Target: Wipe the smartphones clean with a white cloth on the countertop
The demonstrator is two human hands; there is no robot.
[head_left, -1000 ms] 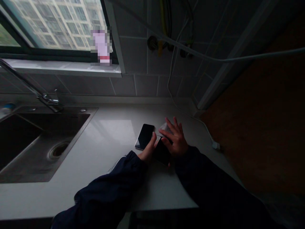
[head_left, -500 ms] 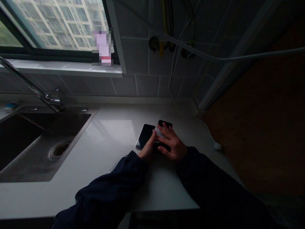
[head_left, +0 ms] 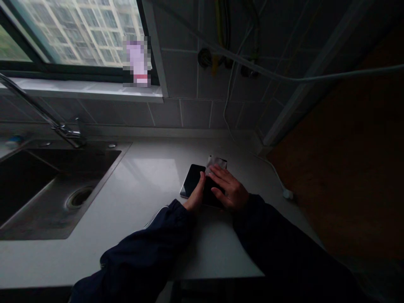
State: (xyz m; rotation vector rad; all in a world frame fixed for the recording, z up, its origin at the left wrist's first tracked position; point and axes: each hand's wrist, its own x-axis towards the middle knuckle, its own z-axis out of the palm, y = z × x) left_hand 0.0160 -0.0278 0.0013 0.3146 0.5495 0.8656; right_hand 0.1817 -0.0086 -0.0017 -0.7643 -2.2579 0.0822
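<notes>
On the white countertop (head_left: 151,176) a flat black device with a pale rim (head_left: 191,181) lies slightly turned. A second dark, glossy device, looking like a phone or tablet (head_left: 212,197), lies partly over it, mostly covered by my hands. My left hand (head_left: 196,194) grips its left side, thumb up along the edge, other fingers hidden. My right hand (head_left: 231,188) lies over it with fingers stretched out flat, pressing a crumpled white tissue (head_left: 215,162) against its far end. The tissue covers most of that end.
To the left is a steel sink (head_left: 94,185) with a chrome faucet (head_left: 66,132). A white plug on a cord (head_left: 287,193) lies near the counter's right edge. A loose cable (head_left: 293,79) hangs across the upper right. The window sill (head_left: 94,90) runs behind the sink.
My right hand's fingers have drawn closer together. The white tissue has slid away from me, now covering the device's far end. My left hand has barely moved.
</notes>
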